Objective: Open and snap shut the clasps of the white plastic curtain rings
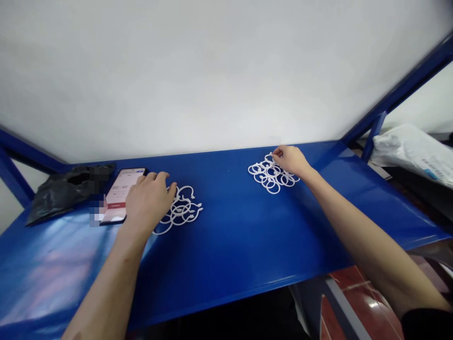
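Observation:
On the blue table lie two piles of white plastic rings that look like shower curtain rings. The left pile holds open rings with clasp ends apart. Rings in the right pile look mostly closed and overlap one another. My left hand hovers over or rests at the left edge of the left pile, fingers spread and palm down, partly covering some rings. At the far edge of the right pile, my right hand pinches a white ring between thumb and fingers.
A phone with its screen lit lies just left of my left hand. Beyond it sits a crumpled black plastic bag. The blue tabletop meets a white wall at the back. A white plastic-wrapped package is off the right end.

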Demonstrator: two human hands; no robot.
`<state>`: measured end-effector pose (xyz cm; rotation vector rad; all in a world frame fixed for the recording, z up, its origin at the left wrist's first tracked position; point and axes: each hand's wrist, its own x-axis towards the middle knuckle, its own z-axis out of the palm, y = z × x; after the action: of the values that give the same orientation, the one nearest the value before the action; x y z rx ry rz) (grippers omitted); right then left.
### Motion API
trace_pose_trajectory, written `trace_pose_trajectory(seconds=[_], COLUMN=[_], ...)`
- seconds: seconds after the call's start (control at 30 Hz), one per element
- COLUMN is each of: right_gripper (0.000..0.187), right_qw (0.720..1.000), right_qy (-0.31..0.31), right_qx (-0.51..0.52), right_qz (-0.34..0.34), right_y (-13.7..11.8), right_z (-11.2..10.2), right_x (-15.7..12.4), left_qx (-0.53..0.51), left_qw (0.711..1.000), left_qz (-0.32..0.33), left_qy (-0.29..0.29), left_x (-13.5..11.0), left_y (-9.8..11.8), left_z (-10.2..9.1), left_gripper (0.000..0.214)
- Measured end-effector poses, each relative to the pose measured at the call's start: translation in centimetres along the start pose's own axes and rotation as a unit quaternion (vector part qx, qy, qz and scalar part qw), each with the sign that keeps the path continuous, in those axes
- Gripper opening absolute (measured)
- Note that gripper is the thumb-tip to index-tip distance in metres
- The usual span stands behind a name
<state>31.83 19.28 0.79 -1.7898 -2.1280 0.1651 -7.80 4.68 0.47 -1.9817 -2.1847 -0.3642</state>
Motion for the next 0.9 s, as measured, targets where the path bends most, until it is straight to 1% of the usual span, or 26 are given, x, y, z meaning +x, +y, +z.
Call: trace_pose_trajectory(seconds=[0.07,0.13,0.2,0.27,0.33,0.4,0.47,0.57,0.63,0.7,0.77,0.83,0.9], right_gripper=[0.022,0.023,0.023,0.024,0.025,0.025,0.024,0.022,0.021,0.019,0.019,0.024,0.037], right_qw=[1.000,1.000,1.000,0.999,0.999,0.998,0.995,0.987,0.980,0.973,0.962,0.950,0.940], right_qy=[0.005,0.010,0.016,0.026,0.039,0.058,0.087,0.125,0.129,0.117,0.091,0.074,0.053], right_qx=[-0.008,-0.015,-0.018,-0.020,-0.023,-0.023,-0.015,0.008,0.026,0.041,0.072,0.122,0.170], right_qz=[0.002,0.004,0.002,-0.001,-0.009,-0.026,-0.053,-0.103,-0.149,-0.197,-0.247,-0.276,-0.290], right_y=[-0.1,-0.2,-0.1,0.0,0.0,-0.3,-1.1,-3.2,-5.3,-7.4,-9.4,-11.0,-12.0], right_z=[0.4,0.6,0.5,0.3,0.1,-0.2,-0.5,-0.7,-0.6,-0.2,0.5,1.4,2.3], right_x=[-0.1,-0.2,-0.3,-0.4,-0.6,-1.1,-1.8,-3.7,-5.4,-7.2,-9.1,-10.8,-12.2], left_qx=[0.006,0.026,0.051,0.064,0.066,0.066,0.062,0.046,0.013,-0.055,-0.149,-0.244,-0.327], left_qw=[1.000,0.999,0.997,0.994,0.989,0.987,0.989,0.996,0.999,0.998,0.988,0.968,0.942], left_qz=[-0.009,-0.022,-0.036,-0.049,-0.056,-0.050,-0.039,-0.028,-0.023,-0.021,-0.012,0.017,0.055], left_qy=[0.004,-0.006,-0.035,-0.079,-0.119,-0.136,-0.125,-0.071,-0.027,0.011,0.042,0.063,0.047], left_x=[0.0,0.0,0.0,0.0,0.0,0.0,-0.1,-0.1,0.0,0.0,-0.3,-0.9,-1.8], left_y=[0.0,0.0,0.1,0.2,0.3,0.4,0.5,0.7,1.0,1.6,2.5,3.8,5.3], left_z=[-0.3,-0.8,-1.3,-1.7,-1.7,-1.6,-1.5,-1.6,-1.9,-2.3,-2.8,-3.1,-3.2], left_gripper=[0.035,0.040,0.047,0.051,0.049,0.044,0.039,0.037,0.036,0.036,0.036,0.033,0.028])
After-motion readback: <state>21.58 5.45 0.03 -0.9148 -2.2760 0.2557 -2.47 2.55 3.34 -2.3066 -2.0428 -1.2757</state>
